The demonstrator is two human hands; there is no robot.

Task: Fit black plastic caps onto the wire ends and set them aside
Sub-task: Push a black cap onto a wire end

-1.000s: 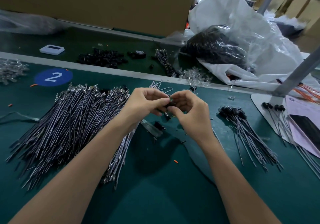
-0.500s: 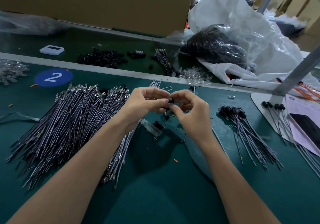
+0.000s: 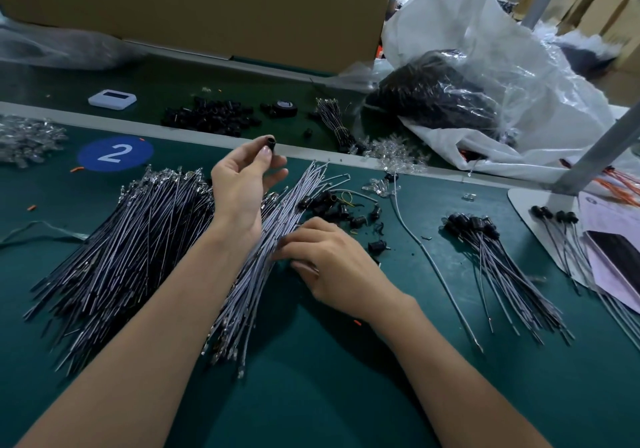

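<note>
Clear parts [image 3: 26, 139]: a small heap at the left edge of the table [image 3: 311, 388], which has a green cover.
Disc [image 3: 115, 153]: blue with a white 2, flat on the table just behind the wires.
Device [image 3: 112, 99]: small and white, lying on the far strip beyond the pale rail.
Wires [image 3: 114, 260]: a large dark pile, fanned out on the left half of the table; the left forearm passes over its right side.
Left hand [image 3: 242, 187]: lifted above the wires, palm toward the camera; thumb and forefinger pinch the cap, and the other fingers are loosely bent.
Cap [image 3: 269, 143]: black, a short tube shape, held in the fingertips of the left hand, in the air in front of the rail.
Grey wires [image 3: 277, 219]: a lighter bundle lying between the two forearms, running from near to far.
Right hand [image 3: 334, 262]: low, back upward, fingers curled down onto the grey wires; the tips touch them, but I cannot tell if they grasp one.
Loose caps [image 3: 332, 205]: several black ones scattered on the table just behind the right hand.
Capped wires [image 3: 498, 267]: a bundle at the right, well apart from the hands, with black caps at its far end.
Bag [image 3: 502, 76]: white and clear plastic, at the far right, with a dark mass inside.
</note>
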